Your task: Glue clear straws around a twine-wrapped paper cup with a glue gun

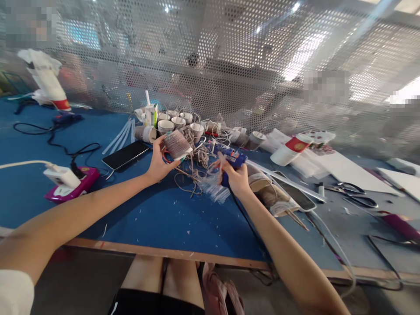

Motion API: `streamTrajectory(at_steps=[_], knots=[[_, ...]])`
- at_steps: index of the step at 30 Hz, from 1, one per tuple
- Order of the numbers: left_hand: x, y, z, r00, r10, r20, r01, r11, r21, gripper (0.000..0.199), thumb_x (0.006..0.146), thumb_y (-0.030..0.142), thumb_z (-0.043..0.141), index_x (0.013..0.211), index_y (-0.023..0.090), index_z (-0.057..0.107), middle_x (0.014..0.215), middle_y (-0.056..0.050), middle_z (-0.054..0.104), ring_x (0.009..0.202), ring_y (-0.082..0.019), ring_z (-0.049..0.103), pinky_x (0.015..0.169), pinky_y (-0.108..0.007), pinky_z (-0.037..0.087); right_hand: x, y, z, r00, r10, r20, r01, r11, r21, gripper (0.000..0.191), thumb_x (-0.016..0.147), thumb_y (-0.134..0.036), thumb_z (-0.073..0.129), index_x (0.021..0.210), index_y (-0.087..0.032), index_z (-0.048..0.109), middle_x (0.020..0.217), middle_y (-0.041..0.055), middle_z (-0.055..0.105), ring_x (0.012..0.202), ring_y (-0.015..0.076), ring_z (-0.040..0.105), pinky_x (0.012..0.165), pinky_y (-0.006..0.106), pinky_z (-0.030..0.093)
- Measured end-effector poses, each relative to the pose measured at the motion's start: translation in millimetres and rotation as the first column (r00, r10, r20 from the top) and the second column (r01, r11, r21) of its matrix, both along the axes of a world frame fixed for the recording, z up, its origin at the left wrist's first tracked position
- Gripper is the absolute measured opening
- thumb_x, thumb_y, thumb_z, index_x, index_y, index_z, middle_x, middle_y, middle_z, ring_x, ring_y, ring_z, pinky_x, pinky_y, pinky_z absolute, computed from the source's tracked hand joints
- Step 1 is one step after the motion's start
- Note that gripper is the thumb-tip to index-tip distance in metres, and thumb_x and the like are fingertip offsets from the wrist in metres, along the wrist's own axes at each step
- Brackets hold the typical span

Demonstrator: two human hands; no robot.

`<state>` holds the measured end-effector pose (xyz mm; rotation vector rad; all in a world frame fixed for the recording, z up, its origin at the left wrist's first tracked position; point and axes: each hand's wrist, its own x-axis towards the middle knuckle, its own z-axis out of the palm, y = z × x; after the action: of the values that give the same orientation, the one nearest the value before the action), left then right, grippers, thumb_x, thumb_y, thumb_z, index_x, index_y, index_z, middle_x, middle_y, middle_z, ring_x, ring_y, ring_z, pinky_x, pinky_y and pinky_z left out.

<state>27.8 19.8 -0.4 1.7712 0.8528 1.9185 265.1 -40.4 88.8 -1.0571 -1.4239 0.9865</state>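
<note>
My left hand [161, 161] grips a small cup wrapped in grey-brown cord [177, 145], tilted above the blue table. In my right hand [236, 174] is a blue glue gun [231, 156], its front end towards the wrapped cup, with a gap between them. A glue stick [282, 178] extends from the gun's rear to the right. Loose cord [201, 156] lies in a tangle behind and between my hands. Beneath the gun are clear plastic strips or sticks [215, 189]. Several small cups [177, 122] stand behind the wrapped cup.
A black phone [126, 155] and a purple power strip [72, 185] lie at left. On the right are a tipped paper cup [291, 149], another phone [297, 192] and scissors [352, 194]. A perforated metal screen [197, 57] rises behind the table.
</note>
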Motion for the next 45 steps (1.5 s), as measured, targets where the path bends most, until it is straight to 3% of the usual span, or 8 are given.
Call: streamTrajectory(at_steps=[6, 15, 28, 37, 45], knots=[[0, -3, 2.4, 1.0, -0.005, -0.016, 0.005, 1.0, 0.011, 0.085, 0.071, 0.056, 0.082, 0.138, 0.03, 0.036, 0.139, -0.013, 0.045, 0.126, -0.028, 0.054, 0.104, -0.045, 0.052, -8, -11, -3.9, 0.992, 0.124, 0.024, -0.122, 0.991, -0.059, 0.05, 0.066, -0.066, 0.079, 0.06, -0.02, 0.06, 0.044, -0.0014, 0.058, 0.027, 0.0101, 0.043, 0.027, 0.026, 0.039], [0, -1, 1.4, 1.0, -0.002, -0.02, 0.003, 1.0, 0.024, 0.082, 0.071, 0.053, 0.082, 0.135, 0.029, 0.037, 0.133, -0.011, 0.047, 0.124, -0.027, 0.055, 0.101, -0.044, 0.053, -11, -11, -5.7, 0.987, 0.158, 0.034, -0.156, 0.986, -0.063, 0.054, 0.064, -0.071, 0.077, 0.06, -0.022, 0.056, 0.041, -0.0041, 0.052, 0.026, 0.0097, 0.043, 0.027, 0.026, 0.037], [0, 0, -0.7, 1.0, -0.003, 0.014, 0.003, 1.0, 0.015, 0.083, 0.067, 0.056, 0.084, 0.132, 0.029, 0.04, 0.129, -0.011, 0.049, 0.121, -0.026, 0.057, 0.103, -0.044, 0.054, -7, -5, -4.0, 0.997, 0.051, 0.052, -0.048, 0.997, -0.064, 0.053, 0.065, -0.069, 0.076, 0.053, -0.023, 0.052, 0.039, -0.0042, 0.049, 0.026, 0.01, 0.042, 0.025, 0.025, 0.033], [-1, -1, 0.1, 1.0, -0.025, 0.002, 0.025, 1.0, 0.011, 0.081, 0.07, 0.054, 0.083, 0.133, 0.03, 0.039, 0.129, -0.01, 0.049, 0.121, -0.025, 0.057, 0.101, -0.042, 0.054, -12, -15, -3.5, 0.993, 0.103, 0.06, -0.097, 0.991, -0.097, 0.049, 0.065, -0.065, 0.077, 0.056, -0.024, 0.054, 0.04, -0.0043, 0.05, 0.027, 0.0106, 0.042, 0.026, 0.026, 0.034], [0, 1, -0.3, 0.999, -0.037, 0.012, 0.037, 0.999, 0.011, 0.083, 0.068, 0.055, 0.084, 0.133, 0.031, 0.038, 0.129, -0.01, 0.048, 0.122, -0.026, 0.057, 0.102, -0.042, 0.054, -10, -7, -4.8, 0.998, 0.014, 0.066, -0.01, 0.998, -0.059, 0.049, 0.066, -0.063, 0.076, 0.054, -0.023, 0.052, 0.043, -0.0031, 0.052, 0.027, 0.0099, 0.042, 0.025, 0.025, 0.034]])
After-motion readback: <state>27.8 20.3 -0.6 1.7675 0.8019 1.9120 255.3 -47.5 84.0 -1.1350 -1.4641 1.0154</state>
